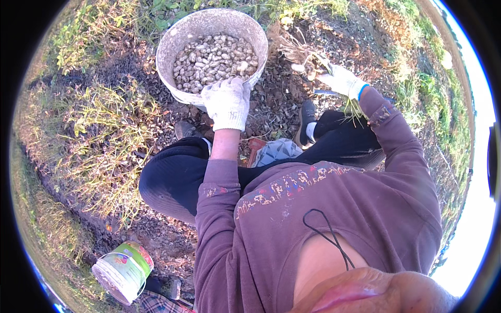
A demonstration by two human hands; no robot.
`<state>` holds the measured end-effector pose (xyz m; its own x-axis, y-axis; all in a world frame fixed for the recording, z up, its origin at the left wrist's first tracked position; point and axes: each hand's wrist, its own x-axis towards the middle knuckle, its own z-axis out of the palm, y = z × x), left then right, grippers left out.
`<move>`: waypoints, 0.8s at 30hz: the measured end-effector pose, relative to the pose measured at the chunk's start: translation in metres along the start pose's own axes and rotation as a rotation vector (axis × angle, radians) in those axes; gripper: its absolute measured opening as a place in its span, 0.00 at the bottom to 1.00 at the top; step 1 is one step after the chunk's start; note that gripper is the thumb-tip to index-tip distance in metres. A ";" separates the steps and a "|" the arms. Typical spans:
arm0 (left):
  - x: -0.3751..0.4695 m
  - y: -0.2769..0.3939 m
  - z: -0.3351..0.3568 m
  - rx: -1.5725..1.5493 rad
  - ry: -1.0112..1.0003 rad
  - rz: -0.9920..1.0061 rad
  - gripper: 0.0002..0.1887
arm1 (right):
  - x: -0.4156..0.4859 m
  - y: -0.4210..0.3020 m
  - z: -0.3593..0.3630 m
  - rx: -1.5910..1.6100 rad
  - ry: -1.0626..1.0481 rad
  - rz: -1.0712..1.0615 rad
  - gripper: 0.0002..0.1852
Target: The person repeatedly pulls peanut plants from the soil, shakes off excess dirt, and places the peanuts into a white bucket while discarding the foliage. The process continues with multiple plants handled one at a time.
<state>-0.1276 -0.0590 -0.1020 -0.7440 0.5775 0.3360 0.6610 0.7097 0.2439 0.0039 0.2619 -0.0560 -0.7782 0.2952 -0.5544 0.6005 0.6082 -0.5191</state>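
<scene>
My left hand (227,102), in a white knit glove, is curled over the near rim of a round, dirt-stained bucket (211,20); its fingertips are hidden. Many unshelled peanuts (215,58) lie inside the bucket. Off to the right of it, my right hand (342,81), gloved too with a blue cuff edge, grips an uprooted peanut plant (309,58). Its thin roots spread away from me, and a few pale pods (298,68) hang from it. Green stems (353,108) stick out below that hand.
Between my legs is a patterned grey-white item (277,150) beside a reddish edge (255,148). A blue-grey bar (325,92) lies under my right hand. A green and white pail (127,268) lies tipped behind on the left, near plaid cloth (158,302). Low plants (109,137) grow leftward.
</scene>
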 end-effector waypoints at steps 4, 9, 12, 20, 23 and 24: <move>-0.001 -0.001 0.000 -0.032 0.016 0.018 0.09 | -0.005 -0.023 -0.010 0.442 -0.131 -0.120 0.15; 0.003 -0.002 -0.009 -0.256 0.145 0.049 0.06 | -0.007 -0.042 -0.005 0.787 -0.385 -0.126 0.16; 0.003 -0.003 -0.016 -0.502 0.187 -0.066 0.07 | -0.008 -0.054 0.008 0.818 -0.428 -0.160 0.18; 0.000 -0.005 -0.009 -1.275 -0.273 -0.413 0.21 | -0.005 -0.070 0.033 0.611 -0.649 -0.200 0.17; 0.000 0.011 -0.027 -1.565 -0.216 -0.509 0.21 | -0.004 -0.070 0.030 0.452 -0.543 -0.211 0.17; 0.001 0.022 -0.029 -1.501 -0.019 -0.407 0.16 | -0.007 -0.071 0.028 0.440 -0.554 -0.196 0.17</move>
<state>-0.1113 -0.0543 -0.0700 -0.8845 0.4663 0.0151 -0.0991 -0.2194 0.9706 -0.0282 0.1957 -0.0335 -0.7414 -0.2756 -0.6118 0.5689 0.2254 -0.7909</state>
